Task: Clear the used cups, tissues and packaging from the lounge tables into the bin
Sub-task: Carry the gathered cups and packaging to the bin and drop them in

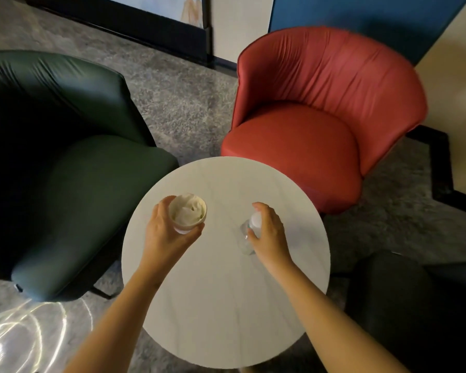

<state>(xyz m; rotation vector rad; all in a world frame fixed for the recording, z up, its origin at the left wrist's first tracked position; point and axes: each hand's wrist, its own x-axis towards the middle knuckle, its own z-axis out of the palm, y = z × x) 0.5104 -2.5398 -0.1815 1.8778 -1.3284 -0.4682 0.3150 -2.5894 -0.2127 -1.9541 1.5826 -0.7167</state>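
Green upholstery covers the armchair (pixel 65 184) on the left. Next to it, over the left half of the round white table (pixel 226 305), the left hand (pixel 167 232) wraps thumb and fingers round a paper cup (pixel 182 228) stuffed with crumpled tissue (pixel 187 211). Further right, the right hand (pixel 267 232) curls from above round the capped neck of a clear plastic bottle (pixel 246 243). I cannot tell whether either thing has left the tabletop.

The step looks like lifting both at once. The cup's thin wall probably wants a light squeeze, and it should stay upright so the tissue does not spill. The bottle should ride more safely held below its cap than by the cap alone. No bin is in view, so the carry must be planned beyond this table.

Counted: one green armchair, one cup, one wad of tissue, one table, one bottle, one red armchair (pixel 307 130), one dark seat (pixel 401 305).
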